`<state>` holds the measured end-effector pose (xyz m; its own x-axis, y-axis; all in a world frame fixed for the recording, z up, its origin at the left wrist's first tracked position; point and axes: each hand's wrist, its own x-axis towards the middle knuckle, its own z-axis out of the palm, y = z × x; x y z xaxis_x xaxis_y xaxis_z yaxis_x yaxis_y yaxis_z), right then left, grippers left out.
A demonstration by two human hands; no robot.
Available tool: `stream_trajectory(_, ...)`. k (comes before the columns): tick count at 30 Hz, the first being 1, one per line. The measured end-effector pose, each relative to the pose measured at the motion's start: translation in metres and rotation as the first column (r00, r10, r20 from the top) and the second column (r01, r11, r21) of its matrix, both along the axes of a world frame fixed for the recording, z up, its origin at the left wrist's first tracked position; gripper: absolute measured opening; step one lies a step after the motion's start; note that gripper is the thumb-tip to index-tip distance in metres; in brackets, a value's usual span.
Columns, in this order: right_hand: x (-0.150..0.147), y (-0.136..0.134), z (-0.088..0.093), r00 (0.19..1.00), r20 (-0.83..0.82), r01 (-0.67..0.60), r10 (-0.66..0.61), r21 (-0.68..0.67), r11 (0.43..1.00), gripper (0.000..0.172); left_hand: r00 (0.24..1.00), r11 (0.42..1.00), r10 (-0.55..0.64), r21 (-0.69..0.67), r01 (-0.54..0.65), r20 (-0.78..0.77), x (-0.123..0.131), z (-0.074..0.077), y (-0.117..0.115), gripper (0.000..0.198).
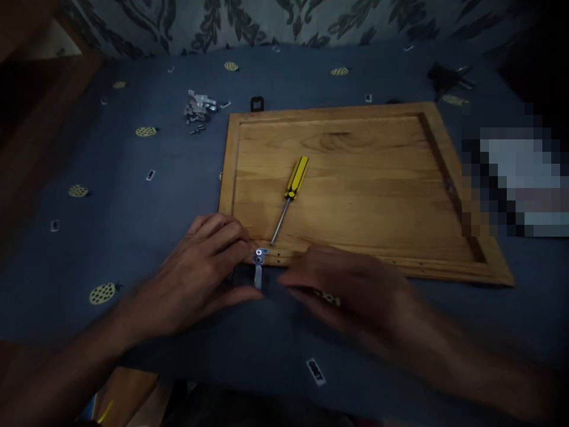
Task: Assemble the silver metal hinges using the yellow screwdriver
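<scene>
A small metal hinge [258,268] sits at the near left corner of a framed wooden panel [347,172], its arm reaching past the near edge. A cross-head screw [258,252] shows in it. My left hand [195,276] grips around the hinge, fingers by its upper part and thumb at its lower end. Just right of it, my right hand [347,284] has its fingertips pressed together at the panel's near edge; motion blurs them, and anything between them is hidden. On the panel lies a screwdriver [296,178] with a yellow-and-black handle, its tip towards the hinge.
Several metal pieces lie in a pile [200,107] beyond the panel's far left corner. A small black square piece [257,104] lies behind the panel. A dark object [448,80] lies at the back right. Blue patterned cloth [178,178] covers the surface.
</scene>
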<state>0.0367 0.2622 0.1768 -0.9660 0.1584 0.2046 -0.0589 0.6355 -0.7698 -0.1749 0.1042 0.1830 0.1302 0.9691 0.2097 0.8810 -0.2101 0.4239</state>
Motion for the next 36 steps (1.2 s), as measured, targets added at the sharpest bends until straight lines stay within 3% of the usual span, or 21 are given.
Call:
stream_trajectory(6,-0.033,0.005,0.004,0.995,0.071,0.076,-0.063,-0.188,0.979,0.013,1.000,1.000,-0.021,0.002,0.021,-0.009,0.000,0.001,0.001,0.030)
stream_trajectory(13,-0.038,0.005,-0.001,0.990,0.121,0.092,-0.069,-0.200,0.976,0.014,1.000,1.000,-0.017,0.025,0.017,-0.016,0.000,0.000,0.000,0.028)
stream_trajectory(20,-0.041,0.005,0.007,0.987,0.156,0.067,-0.045,-0.135,0.989,0.016,1.000,1.000,-0.010,-0.006,0.010,-0.017,0.000,0.000,0.001,0.030)
stream_trajectory(28,-0.043,0.011,0.002,0.992,0.124,-0.002,0.007,-0.045,0.999,0.016,1.000,1.000,-0.012,0.012,0.012,-0.023,0.001,-0.001,0.001,0.035)
stream_trajectory(36,-0.052,0.015,0.014,0.974,0.218,-0.069,0.062,0.023,0.997,0.010,0.998,1.000,-0.025,-0.001,0.025,-0.049,0.001,0.003,0.001,0.033)
